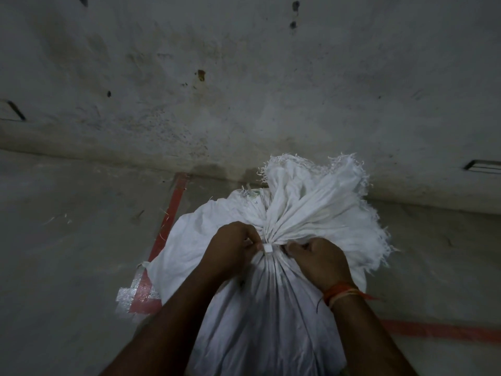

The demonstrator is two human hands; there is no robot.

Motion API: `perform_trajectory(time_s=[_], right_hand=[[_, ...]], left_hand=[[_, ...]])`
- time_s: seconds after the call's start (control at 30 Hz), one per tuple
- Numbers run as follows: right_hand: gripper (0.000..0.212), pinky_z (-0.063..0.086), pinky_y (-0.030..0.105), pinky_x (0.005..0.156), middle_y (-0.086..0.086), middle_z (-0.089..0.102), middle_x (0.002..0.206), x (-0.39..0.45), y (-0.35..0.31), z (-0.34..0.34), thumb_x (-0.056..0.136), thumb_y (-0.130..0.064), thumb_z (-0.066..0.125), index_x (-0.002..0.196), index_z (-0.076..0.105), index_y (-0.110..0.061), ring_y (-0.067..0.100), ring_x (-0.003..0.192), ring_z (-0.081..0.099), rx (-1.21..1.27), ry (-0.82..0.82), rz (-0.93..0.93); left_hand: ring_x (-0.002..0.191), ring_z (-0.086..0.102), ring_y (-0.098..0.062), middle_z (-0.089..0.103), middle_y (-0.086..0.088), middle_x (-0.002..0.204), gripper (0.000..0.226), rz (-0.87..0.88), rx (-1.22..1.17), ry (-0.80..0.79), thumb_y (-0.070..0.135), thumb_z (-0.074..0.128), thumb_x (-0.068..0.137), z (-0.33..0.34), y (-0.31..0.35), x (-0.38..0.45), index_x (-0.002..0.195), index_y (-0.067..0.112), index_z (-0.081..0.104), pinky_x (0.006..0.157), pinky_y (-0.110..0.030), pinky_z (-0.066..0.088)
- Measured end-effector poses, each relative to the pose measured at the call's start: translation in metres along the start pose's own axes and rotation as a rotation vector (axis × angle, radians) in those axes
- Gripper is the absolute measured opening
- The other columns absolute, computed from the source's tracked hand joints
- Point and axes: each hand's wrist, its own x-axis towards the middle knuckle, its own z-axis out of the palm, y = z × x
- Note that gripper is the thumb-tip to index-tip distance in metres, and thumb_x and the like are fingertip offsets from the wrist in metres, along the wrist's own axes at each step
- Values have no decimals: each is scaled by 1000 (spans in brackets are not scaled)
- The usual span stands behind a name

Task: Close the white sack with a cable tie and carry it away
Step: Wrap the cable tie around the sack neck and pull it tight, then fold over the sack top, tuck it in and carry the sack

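A full white woven sack (260, 308) stands on the floor against the wall, its frayed mouth gathered into a bunch fanning out above the neck. A white cable tie (267, 248) circles the neck, its small square head facing me. My left hand (233, 246) pinches the tie just left of the head. My right hand (317, 260) grips the tie and bunched neck on the right side. An orange thread band sits on my right wrist.
A stained grey wall (244, 90) rises right behind the sack. Red tape lines (168, 221) run on the concrete floor to the left and at lower right, with a silvery patch (130, 297) beside the sack's left base.
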Motion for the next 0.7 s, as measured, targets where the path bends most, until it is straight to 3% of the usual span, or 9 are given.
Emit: perform_trajectory(time_s=[0.07, 0.13, 0.2, 0.27, 0.37, 0.43, 0.5, 0.57, 0.7], right_hand=[[55, 52, 34, 82, 7, 72, 88, 4, -1, 3, 74, -70, 57, 79, 69, -16, 27, 89, 66, 82, 123, 130], [65, 51, 40, 92, 7, 69, 107, 8, -7, 2, 75, -67, 61, 108, 62, -11, 26, 101, 64, 390, 222, 199], [55, 52, 43, 97, 2, 69, 112, 13, -14, 0, 80, -59, 65, 114, 60, -17, 21, 104, 65, 795, 235, 181], [46, 52, 43, 98, 7, 68, 121, 18, -20, -1, 88, -51, 62, 122, 58, -20, 24, 111, 65, 1095, 236, 130], [37, 58, 42, 85, 8, 68, 123, 26, -32, -6, 99, -39, 52, 133, 52, -24, 27, 110, 68, 1307, 158, 66], [35, 59, 38, 78, 4, 69, 123, 31, -39, -15, 100, -39, 49, 134, 50, -28, 24, 108, 69, 1271, 166, 15], [33, 57, 45, 89, 3, 68, 126, 37, -49, -27, 100, -37, 50, 132, 52, -29, 25, 114, 66, 1239, 210, -68], [30, 52, 51, 99, 6, 70, 123, 42, -65, -43, 100, -35, 52, 128, 58, -26, 25, 113, 67, 1217, 199, -143], [39, 56, 52, 92, 8, 77, 99, 45, -106, -74, 90, -51, 58, 102, 74, -17, 24, 96, 74, 1031, 198, -207]], left_hand=[[96, 64, -10, 72, 2, 102, 14, -4, -3, -32, 31, 71, 88, -4, 3, 1, 91, 18, 75, 89, -28, 52], [101, 63, -9, 70, 5, 108, 39, -6, -40, -1, 53, 66, 85, -8, 5, 6, 106, 20, 71, 89, -31, 51], [110, 61, -12, 65, 4, 121, 64, -22, -86, 95, 65, 60, 81, -8, 10, 15, 125, 19, 59, 92, -32, 50], [121, 56, -16, 57, 1, 136, 79, -56, -150, 117, 66, 64, 80, -6, 19, 31, 141, 17, 46, 100, -35, 48], [138, 44, -21, 37, -1, 156, 104, -162, -444, -25, 69, 69, 73, -7, 40, 61, 154, 22, 23, 112, -43, 41], [129, 52, -17, 47, 3, 148, 96, -195, -717, -65, 61, 77, 73, -12, 53, 76, 148, 24, 28, 103, -36, 49], [116, 59, -10, 58, 6, 135, 97, -146, -812, -5, 53, 85, 69, -18, 66, 87, 145, 27, 31, 94, -28, 51], [116, 62, -10, 61, 7, 134, 104, -51, -792, 56, 54, 89, 60, -26, 80, 93, 144, 27, 34, 96, -33, 53], [99, 73, -16, 75, -2, 111, 47, 60, -964, 91, 29, 83, 79, -54, 116, 87, 121, 17, 66, 81, -30, 60]])
